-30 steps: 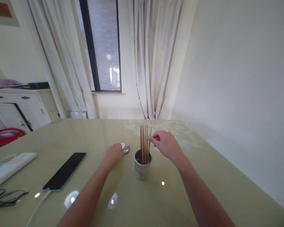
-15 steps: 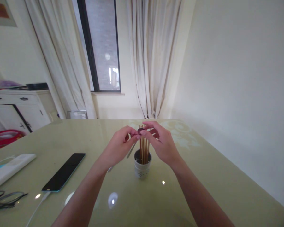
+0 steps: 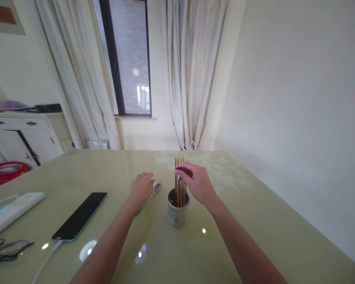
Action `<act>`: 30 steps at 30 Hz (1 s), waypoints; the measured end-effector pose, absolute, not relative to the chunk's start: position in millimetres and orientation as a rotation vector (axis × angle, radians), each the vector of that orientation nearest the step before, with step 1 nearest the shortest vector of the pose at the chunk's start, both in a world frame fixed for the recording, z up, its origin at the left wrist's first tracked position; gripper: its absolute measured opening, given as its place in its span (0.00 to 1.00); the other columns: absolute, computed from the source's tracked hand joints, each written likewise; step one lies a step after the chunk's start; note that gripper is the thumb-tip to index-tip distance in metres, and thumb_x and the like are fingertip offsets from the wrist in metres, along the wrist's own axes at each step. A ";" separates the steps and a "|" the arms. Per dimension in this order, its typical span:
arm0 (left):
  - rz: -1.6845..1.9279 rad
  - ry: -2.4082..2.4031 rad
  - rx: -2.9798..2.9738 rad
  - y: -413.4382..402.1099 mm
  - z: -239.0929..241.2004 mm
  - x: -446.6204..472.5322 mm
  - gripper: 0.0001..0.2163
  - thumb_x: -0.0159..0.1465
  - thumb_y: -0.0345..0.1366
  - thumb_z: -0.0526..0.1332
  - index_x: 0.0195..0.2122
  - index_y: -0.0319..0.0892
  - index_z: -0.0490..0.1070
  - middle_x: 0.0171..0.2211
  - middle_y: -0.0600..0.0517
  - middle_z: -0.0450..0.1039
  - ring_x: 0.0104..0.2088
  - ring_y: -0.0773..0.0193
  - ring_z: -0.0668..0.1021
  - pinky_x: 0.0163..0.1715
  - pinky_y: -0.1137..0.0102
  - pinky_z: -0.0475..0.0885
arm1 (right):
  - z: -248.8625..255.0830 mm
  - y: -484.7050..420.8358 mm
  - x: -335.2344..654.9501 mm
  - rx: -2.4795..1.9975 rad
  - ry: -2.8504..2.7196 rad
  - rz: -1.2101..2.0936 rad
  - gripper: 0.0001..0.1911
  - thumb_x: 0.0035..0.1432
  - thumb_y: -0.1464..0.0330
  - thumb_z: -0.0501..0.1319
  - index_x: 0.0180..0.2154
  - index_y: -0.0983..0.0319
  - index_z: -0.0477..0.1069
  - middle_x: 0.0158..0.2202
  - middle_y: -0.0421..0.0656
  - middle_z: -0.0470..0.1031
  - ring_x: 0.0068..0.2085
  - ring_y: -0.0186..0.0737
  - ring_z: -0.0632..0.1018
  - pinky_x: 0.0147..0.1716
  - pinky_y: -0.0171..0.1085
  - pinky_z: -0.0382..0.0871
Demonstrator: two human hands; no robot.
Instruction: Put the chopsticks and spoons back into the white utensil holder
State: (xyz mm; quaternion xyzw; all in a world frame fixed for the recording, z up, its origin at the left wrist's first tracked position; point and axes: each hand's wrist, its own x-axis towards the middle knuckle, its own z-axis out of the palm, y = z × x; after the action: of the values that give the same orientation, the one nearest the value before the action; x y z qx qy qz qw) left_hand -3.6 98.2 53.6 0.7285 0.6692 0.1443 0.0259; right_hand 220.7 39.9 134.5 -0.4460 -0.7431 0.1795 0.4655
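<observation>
My right hand is closed on a dark brown spoon, just above and in front of a bundle of wooden chopsticks. Only the spoon's dark rounded part shows; my fingers hide the rest. The chopsticks stand upright in a pale holder with small dark holes in its wall. To the left of it, a metal spoon lies slantwise on the table. My left hand is beside that spoon, palm down with fingers extended and nothing visible in it. Whether it touches the spoon I cannot tell.
On the left of the glossy green table lie a phone with a charging cable, a white power strip and eyeglasses. A wall runs along the right. Curtains hang behind.
My left hand has let go of the dark spoon and moved left and down towards the metal spoon. My right hand keeps the dark spoon and has lowered slightly near the chopsticks.
</observation>
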 end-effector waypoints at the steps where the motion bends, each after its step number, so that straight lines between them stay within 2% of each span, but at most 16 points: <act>1: 0.383 2.098 2.240 100.5 43.8 -5.4 0.17 0.74 0.35 0.53 0.59 0.40 0.74 0.57 0.38 0.77 0.57 0.47 0.77 0.55 0.60 0.69 | 130.3 41.6 218.1 -1.141 -1.857 0.436 0.05 0.66 0.69 0.65 0.38 0.58 0.81 0.33 0.41 0.85 0.35 0.40 0.83 0.40 0.36 0.74; 3: 0.312 2.107 2.218 103.8 28.5 -8.4 0.18 0.74 0.35 0.52 0.61 0.42 0.72 0.59 0.39 0.75 0.59 0.47 0.76 0.56 0.59 0.69 | 123.4 44.0 213.7 -1.235 -1.907 0.420 0.04 0.66 0.70 0.66 0.39 0.58 0.80 0.33 0.40 0.85 0.35 0.40 0.83 0.39 0.36 0.72; 6: 0.320 2.057 2.197 108.4 15.0 -12.7 0.16 0.73 0.34 0.53 0.57 0.41 0.75 0.56 0.39 0.77 0.58 0.50 0.77 0.56 0.62 0.69 | 117.6 46.2 210.4 -1.306 -1.988 0.316 0.04 0.67 0.70 0.65 0.39 0.58 0.80 0.34 0.41 0.85 0.37 0.42 0.83 0.40 0.37 0.72; 10: 0.497 2.049 2.096 113.9 8.0 -17.5 0.16 0.68 0.33 0.59 0.56 0.38 0.73 0.53 0.39 0.78 0.54 0.53 0.79 0.52 0.66 0.70 | 116.8 47.9 211.9 -1.246 -2.005 0.170 0.04 0.67 0.71 0.66 0.42 0.58 0.80 0.43 0.44 0.84 0.44 0.43 0.82 0.46 0.38 0.72; 12: 0.573 2.035 1.998 116.1 10.9 -19.0 0.13 0.67 0.31 0.60 0.52 0.39 0.75 0.50 0.41 0.80 0.50 0.56 0.81 0.48 0.69 0.71 | 118.5 47.2 213.8 -1.217 -1.951 0.169 0.06 0.67 0.70 0.66 0.45 0.58 0.80 0.45 0.45 0.82 0.43 0.42 0.82 0.45 0.37 0.74; 16: 0.811 1.851 1.831 114.6 40.8 -18.9 0.07 0.67 0.35 0.61 0.39 0.39 0.78 0.42 0.44 0.83 0.42 0.57 0.83 0.42 0.68 0.72 | 126.4 41.3 216.0 -1.119 -1.850 0.202 0.06 0.69 0.68 0.64 0.45 0.58 0.80 0.45 0.45 0.80 0.35 0.37 0.80 0.38 0.36 0.75; 18: 1.047 1.641 1.731 105.6 67.7 -14.3 0.11 0.65 0.43 0.64 0.40 0.39 0.78 0.40 0.46 0.84 0.37 0.57 0.82 0.37 0.68 0.73 | 132.1 36.5 214.9 -1.051 -1.802 0.240 0.08 0.69 0.66 0.65 0.47 0.59 0.79 0.44 0.45 0.81 0.33 0.36 0.79 0.35 0.35 0.75; 20: 1.229 1.314 1.697 89.1 97.6 -4.5 0.19 0.63 0.52 0.67 0.43 0.40 0.79 0.38 0.47 0.83 0.36 0.58 0.82 0.34 0.68 0.74 | 138.3 30.8 213.0 -0.991 -1.747 0.310 0.13 0.67 0.63 0.67 0.51 0.60 0.78 0.46 0.46 0.81 0.33 0.36 0.79 0.31 0.34 0.75; 22: 1.283 1.065 1.726 67.8 124.2 9.3 0.20 0.60 0.52 0.71 0.42 0.41 0.80 0.38 0.48 0.83 0.37 0.59 0.82 0.35 0.69 0.75 | 144.5 24.8 211.7 -0.948 -1.701 0.385 0.19 0.66 0.61 0.68 0.55 0.59 0.76 0.48 0.47 0.81 0.35 0.37 0.81 0.30 0.34 0.75; 26: 1.257 0.803 1.725 37.9 150.0 32.6 0.17 0.60 0.49 0.73 0.41 0.42 0.78 0.38 0.49 0.82 0.38 0.61 0.82 0.39 0.67 0.77 | 156.1 15.4 217.7 -0.920 -1.705 0.336 0.07 0.69 0.64 0.64 0.44 0.59 0.80 0.41 0.44 0.84 0.36 0.39 0.82 0.36 0.35 0.76; 28: 1.244 0.771 1.682 40.8 146.0 33.5 0.18 0.61 0.49 0.72 0.43 0.42 0.76 0.38 0.49 0.82 0.38 0.61 0.82 0.38 0.68 0.77 | 160.6 13.8 224.9 -0.942 -1.735 0.217 0.06 0.69 0.67 0.64 0.41 0.59 0.81 0.39 0.43 0.84 0.36 0.39 0.82 0.38 0.36 0.75; 30: 1.284 0.878 1.649 55.8 131.5 26.2 0.17 0.64 0.51 0.68 0.42 0.42 0.75 0.36 0.50 0.80 0.36 0.61 0.81 0.35 0.68 0.76 | 163.4 14.3 232.4 -0.992 -1.783 0.102 0.05 0.69 0.68 0.64 0.41 0.59 0.81 0.39 0.43 0.84 0.35 0.39 0.81 0.38 0.36 0.73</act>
State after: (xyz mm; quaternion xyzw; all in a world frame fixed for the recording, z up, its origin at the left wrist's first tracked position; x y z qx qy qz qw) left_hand 26.2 55.8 131.5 0.6589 0.3507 0.5132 0.4235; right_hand 232.4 14.3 163.4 -0.4140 -0.7445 0.0427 0.5220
